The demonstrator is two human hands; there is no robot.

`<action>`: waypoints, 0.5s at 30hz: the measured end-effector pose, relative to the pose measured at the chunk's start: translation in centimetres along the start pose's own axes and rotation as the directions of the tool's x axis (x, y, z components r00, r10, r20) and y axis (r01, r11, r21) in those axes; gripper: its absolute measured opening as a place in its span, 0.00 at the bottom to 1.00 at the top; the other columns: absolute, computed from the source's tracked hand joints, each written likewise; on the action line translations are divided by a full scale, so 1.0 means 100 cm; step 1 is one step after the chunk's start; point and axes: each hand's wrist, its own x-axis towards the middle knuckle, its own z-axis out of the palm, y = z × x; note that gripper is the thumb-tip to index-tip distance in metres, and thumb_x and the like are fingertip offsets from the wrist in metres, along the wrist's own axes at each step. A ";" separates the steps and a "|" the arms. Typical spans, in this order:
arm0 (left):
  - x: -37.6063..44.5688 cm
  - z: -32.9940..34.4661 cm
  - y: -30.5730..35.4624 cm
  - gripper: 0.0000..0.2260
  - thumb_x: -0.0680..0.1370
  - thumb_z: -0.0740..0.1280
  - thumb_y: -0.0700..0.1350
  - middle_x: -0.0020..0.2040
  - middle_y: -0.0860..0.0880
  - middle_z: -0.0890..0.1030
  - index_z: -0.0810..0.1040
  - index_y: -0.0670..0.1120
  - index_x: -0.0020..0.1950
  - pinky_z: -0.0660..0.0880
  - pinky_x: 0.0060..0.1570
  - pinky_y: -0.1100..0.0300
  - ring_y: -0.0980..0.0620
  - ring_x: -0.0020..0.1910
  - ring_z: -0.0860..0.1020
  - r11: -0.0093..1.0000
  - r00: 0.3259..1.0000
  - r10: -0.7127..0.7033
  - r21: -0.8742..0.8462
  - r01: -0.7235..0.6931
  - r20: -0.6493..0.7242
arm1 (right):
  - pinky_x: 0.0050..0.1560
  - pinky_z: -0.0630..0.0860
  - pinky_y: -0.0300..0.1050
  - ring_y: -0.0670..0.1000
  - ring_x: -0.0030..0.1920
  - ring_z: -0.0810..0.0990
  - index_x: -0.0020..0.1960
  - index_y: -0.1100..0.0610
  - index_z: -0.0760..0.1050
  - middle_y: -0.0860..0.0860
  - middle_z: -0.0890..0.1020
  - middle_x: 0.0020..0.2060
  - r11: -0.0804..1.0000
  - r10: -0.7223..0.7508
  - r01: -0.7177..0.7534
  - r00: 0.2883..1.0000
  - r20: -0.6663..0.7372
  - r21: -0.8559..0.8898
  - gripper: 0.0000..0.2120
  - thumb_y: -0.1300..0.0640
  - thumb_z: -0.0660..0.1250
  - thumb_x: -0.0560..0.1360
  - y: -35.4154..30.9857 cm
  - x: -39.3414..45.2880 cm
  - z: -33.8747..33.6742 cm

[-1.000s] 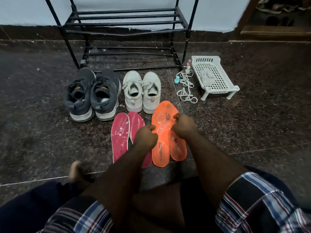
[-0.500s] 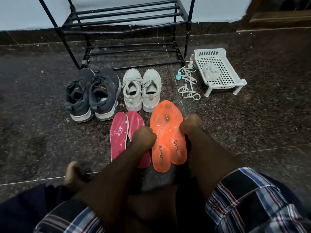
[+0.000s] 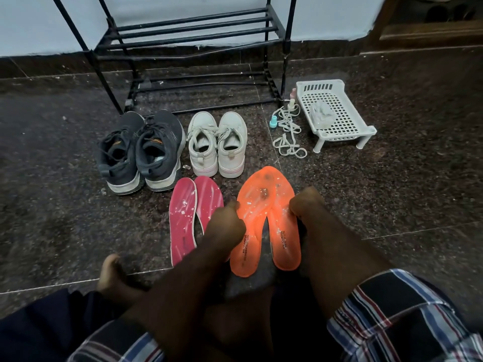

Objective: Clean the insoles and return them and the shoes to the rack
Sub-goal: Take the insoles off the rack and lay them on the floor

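Both hands pinch the orange insoles: left hand closed on the left one's edge, right hand gripping the right one's outer edge, toes overlapping w/ heels fanned toward the person. White specks dot both. Pink insoles lie flat at 9 o'clock of the orange pair, also speckled. Dark sneakers at 11, white sneakers at 12, rack beyond, shelves bare. Laces and white basket at 1 o'clock. Risk, prob: a shake flings specks into the open shoes close ahead. Thin edge pinch could slip, dropping an insole onto the gritty floor. Cleaning looks barely begun.
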 end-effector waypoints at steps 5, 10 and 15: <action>-0.002 -0.008 -0.001 0.19 0.76 0.60 0.37 0.56 0.44 0.82 0.75 0.46 0.66 0.75 0.47 0.55 0.45 0.53 0.80 1.000 1.000 -0.010 0.015 0.011 -0.020 | 0.55 0.77 0.46 0.57 0.56 0.80 0.54 0.61 0.80 0.58 0.82 0.55 0.975 -0.222 0.222 0.975 0.030 -0.012 0.11 0.59 0.68 0.73 -0.016 -0.009 0.009; 0.004 -0.022 -0.012 0.20 0.77 0.62 0.37 0.57 0.45 0.82 0.76 0.45 0.69 0.75 0.47 0.60 0.44 0.52 0.81 0.999 0.999 -0.019 -0.041 0.017 -0.029 | 0.56 0.75 0.44 0.58 0.59 0.78 0.60 0.59 0.77 0.58 0.80 0.58 0.947 -0.319 0.321 0.946 0.060 -0.029 0.17 0.56 0.69 0.73 -0.028 -0.020 0.021; 0.013 -0.053 -0.037 0.20 0.75 0.63 0.41 0.61 0.43 0.77 0.75 0.48 0.66 0.77 0.57 0.46 0.41 0.56 0.78 0.989 0.964 -0.117 0.066 0.136 -0.239 | 0.56 0.73 0.43 0.57 0.59 0.78 0.63 0.58 0.75 0.56 0.80 0.58 0.920 -0.387 0.390 0.920 0.066 -0.040 0.18 0.58 0.69 0.73 -0.031 -0.023 0.026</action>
